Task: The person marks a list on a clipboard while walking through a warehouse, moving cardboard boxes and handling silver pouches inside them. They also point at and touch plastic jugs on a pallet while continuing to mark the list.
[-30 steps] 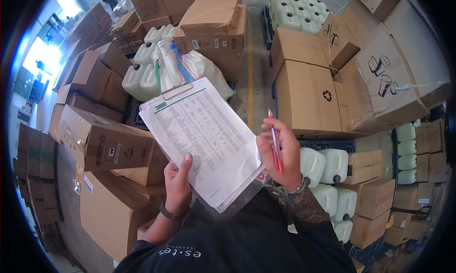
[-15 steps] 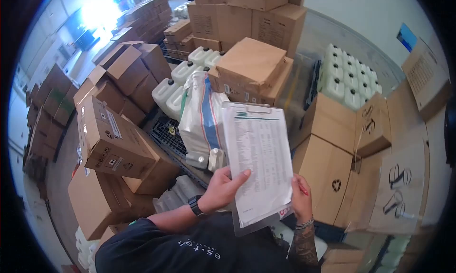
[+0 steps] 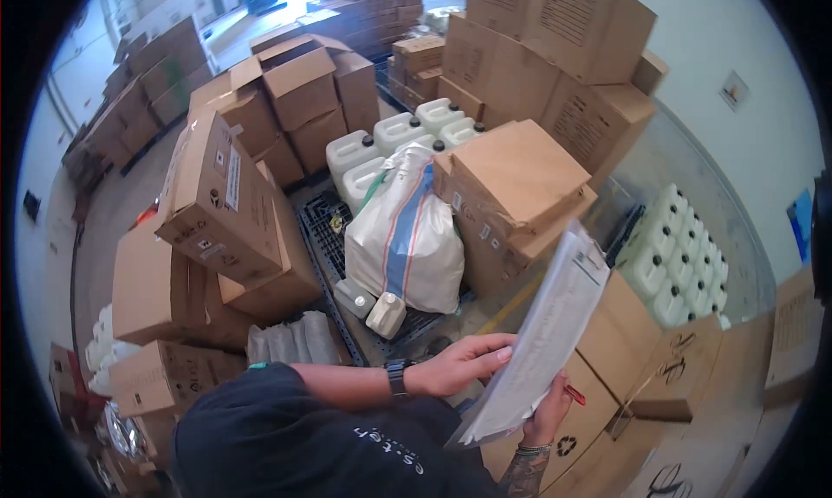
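A clipboard (image 3: 555, 325) with a stack of printed sheets is tilted in front of me, its clip at the upper right. My left hand (image 3: 459, 364), with a dark watch on the wrist, is at the clipboard's left edge; its fingers meet the papers there and the tips are partly hidden. On the lower right side, my right hand (image 3: 546, 414) grips the clipboard and also has a red pen (image 3: 575, 396) between its fingers. Beyond my left hand stand a small cream jug (image 3: 386, 315) and a grey jug (image 3: 355, 297), beside a large white sack (image 3: 403, 247) with a blue stripe.
Cardboard boxes (image 3: 230, 208) are stacked at the left, and more boxes (image 3: 524, 182) stand behind the sack. White jerrycans (image 3: 351, 156) sit on a black pallet (image 3: 325, 225). Another group of jerrycans (image 3: 676, 255) is at the right. Boxes (image 3: 598, 385) lie under my right arm.
The clipboard has turned and tilted, so its sheets now show at a steep angle. Both hands have shifted right and lower in view. My head view has turned left.
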The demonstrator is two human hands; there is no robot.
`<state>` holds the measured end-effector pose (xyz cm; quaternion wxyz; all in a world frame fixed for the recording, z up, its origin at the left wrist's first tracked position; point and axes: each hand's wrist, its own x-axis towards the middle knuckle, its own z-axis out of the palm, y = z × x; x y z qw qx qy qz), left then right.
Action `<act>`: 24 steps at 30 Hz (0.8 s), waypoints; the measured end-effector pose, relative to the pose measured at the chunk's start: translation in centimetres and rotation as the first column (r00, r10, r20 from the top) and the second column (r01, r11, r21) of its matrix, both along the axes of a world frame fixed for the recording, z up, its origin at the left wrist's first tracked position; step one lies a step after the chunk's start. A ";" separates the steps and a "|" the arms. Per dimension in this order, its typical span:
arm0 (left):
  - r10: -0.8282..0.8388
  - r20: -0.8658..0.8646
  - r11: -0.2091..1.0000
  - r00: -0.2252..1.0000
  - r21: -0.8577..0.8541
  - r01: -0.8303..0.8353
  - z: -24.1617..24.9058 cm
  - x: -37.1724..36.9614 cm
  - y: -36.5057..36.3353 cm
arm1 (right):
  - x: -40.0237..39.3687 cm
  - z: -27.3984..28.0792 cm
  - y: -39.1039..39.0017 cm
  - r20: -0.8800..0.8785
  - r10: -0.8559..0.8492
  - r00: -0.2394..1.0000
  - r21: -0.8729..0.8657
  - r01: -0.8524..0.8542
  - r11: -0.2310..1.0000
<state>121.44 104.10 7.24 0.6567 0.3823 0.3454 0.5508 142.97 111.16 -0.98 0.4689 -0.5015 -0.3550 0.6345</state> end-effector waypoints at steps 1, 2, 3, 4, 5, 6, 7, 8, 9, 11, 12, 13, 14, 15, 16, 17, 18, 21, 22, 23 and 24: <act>-0.039 0.064 0.999 0.997 0.016 0.038 -1.8 -0.2 1.5 | 0.2 -0.5 1.2 0.011 -0.019 1.000 -0.001 0.019 1.000; -0.016 0.076 1.000 0.997 0.023 0.014 -2.4 -0.3 2.9 | 0.4 -0.8 2.6 0.023 -0.039 0.999 0.003 0.039 0.999; -0.007 0.200 0.993 0.980 -0.110 0.030 -2.9 -0.5 4.5 | 0.7 -1.0 4.0 0.033 -0.016 0.999 0.013 0.016 1.000; 0.012 0.317 0.971 0.948 -0.229 0.064 -3.4 -1.1 6.4 | 0.7 -1.3 5.5 0.049 -0.034 0.998 0.015 0.033 0.999; 0.050 0.172 0.961 0.984 -0.278 -0.001 -4.6 -1.3 8.3 | 0.7 -1.4 7.2 0.063 -0.052 0.997 0.018 0.051 0.999; 0.068 0.068 0.950 0.995 -0.310 -0.043 -5.8 -1.6 10.2 | 0.7 -1.3 8.9 0.066 -0.031 0.997 0.035 0.029 0.999; 0.048 0.013 0.940 0.999 -0.338 -0.041 -6.9 -2.2 12.1 | 0.6 -0.7 10.6 0.144 -0.032 0.989 -0.006 0.033 0.999; 0.030 -0.041 0.928 0.999 -0.370 -0.043 -8.1 -2.9 13.9 | 1.0 -0.7 12.3 0.223 -0.027 0.974 -0.048 0.039 0.998; 0.058 -0.034 0.928 0.998 -0.366 -0.066 -9.7 -3.3 15.5 | 3.4 -3.9 15.1 0.164 -0.008 0.987 -0.079 0.021 0.997; 0.034 -0.049 0.869 0.998 -0.492 -0.054 -12.2 -4.3 18.8 | 1.7 -2.1 18.5 0.185 0.011 0.983 -0.073 0.003 0.997; 0.044 -0.037 0.868 0.998 -0.494 -0.056 -13.2 -4.9 20.4 | 1.2 -1.4 19.7 0.204 0.000 0.979 -0.077 0.016 0.997; 0.074 -0.001 0.841 0.997 -0.538 -0.063 -13.6 -5.2 21.4 | 1.6 -2.6 21.6 0.206 -0.055 0.977 -0.023 0.061 0.998; 0.101 0.032 0.808 0.994 -0.586 -0.064 -14.2 -5.3 22.2 | 0.4 -1.0 21.8 0.227 -0.057 0.972 -0.040 0.067 0.997; 0.139 0.060 0.769 0.989 -0.635 -0.070 -15.8 -5.3 23.4 | -2.6 1.8 22.1 0.182 -0.052 0.982 -0.034 0.060 0.998; 0.129 0.068 0.765 0.989 -0.642 -0.056 -15.6 -5.3 24.0 | -4.4 3.4 22.8 0.132 -0.049 0.990 -0.020 0.053 0.998; 0.249 0.102 0.723 0.963 -0.682 -0.115 -15.1 -5.6 24.5 | -4.2 2.1 24.5 0.106 -0.052 0.993 -0.015 0.054 0.998; 0.347 0.135 0.676 0.928 -0.722 -0.147 -14.8 -5.3 25.3 | -5.9 3.5 25.0 0.076 -0.061 0.995 0.014 0.060 0.998; 0.367 0.409 0.776 0.836 -0.630 -0.032 -23.1 -5.1 27.8 | -6.5 1.9 29.0 0.236 -0.138 0.962 0.108 0.115 0.987; 0.347 0.566 0.828 0.748 -0.559 0.038 -27.0 -4.8 28.7 | -6.4 1.0 30.7 0.319 -0.110 0.941 0.240 0.032 0.970; 0.258 0.750 0.906 0.609 -0.408 0.118 -25.8 -5.5 29.4 | -7.2 1.2 32.3 0.359 -0.112 0.926 0.312 -0.006 0.950; 0.167 0.882 0.958 0.440 -0.251 0.140 -24.4 -6.4 29.7 | -7.9 1.4 33.5 0.356 -0.127 0.926 0.296 0.017 0.955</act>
